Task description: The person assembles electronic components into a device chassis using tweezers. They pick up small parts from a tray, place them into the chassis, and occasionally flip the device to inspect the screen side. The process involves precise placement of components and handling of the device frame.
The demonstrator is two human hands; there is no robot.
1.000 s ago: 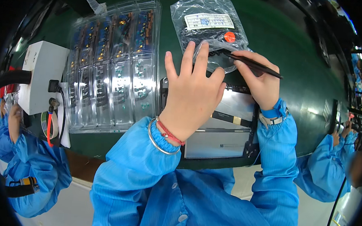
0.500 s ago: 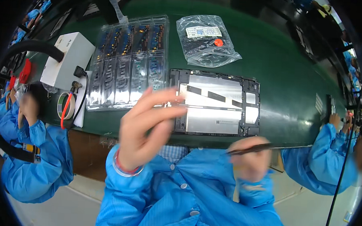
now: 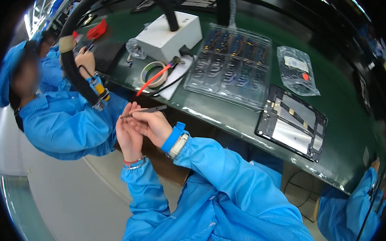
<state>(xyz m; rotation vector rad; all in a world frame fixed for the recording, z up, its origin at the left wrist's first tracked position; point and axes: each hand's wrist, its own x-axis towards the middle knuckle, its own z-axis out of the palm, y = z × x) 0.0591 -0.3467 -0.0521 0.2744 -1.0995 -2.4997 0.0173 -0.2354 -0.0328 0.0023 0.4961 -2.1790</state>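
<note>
Both my hands are off the table's near edge, close together at the left. My right hand (image 3: 155, 126), with a blue band and a watch at its wrist, is closed round dark tweezers (image 3: 153, 109). Their tip points left, at the fingers of my left hand (image 3: 130, 137). That hand is palm up with its fingers stretched out; anything tiny at its fingertips is too small to make out. On the table to the right lies an opened tablet (image 3: 294, 123), its silvery inside and black strips showing, apart from both hands.
A clear compartment tray (image 3: 227, 85) of small parts stands beyond my hands, with a clear plastic bag (image 3: 297, 69) to its right. Left of it are a white box (image 3: 169, 36), a tape roll (image 3: 145, 74) and a red-tipped cable (image 3: 153, 79). A black hose (image 3: 75, 73) arches near a co-worker (image 3: 70, 123).
The view has swung left. My left hand has left the tablet and turned palm up; my right hand has brought the tweezers over to it.
</note>
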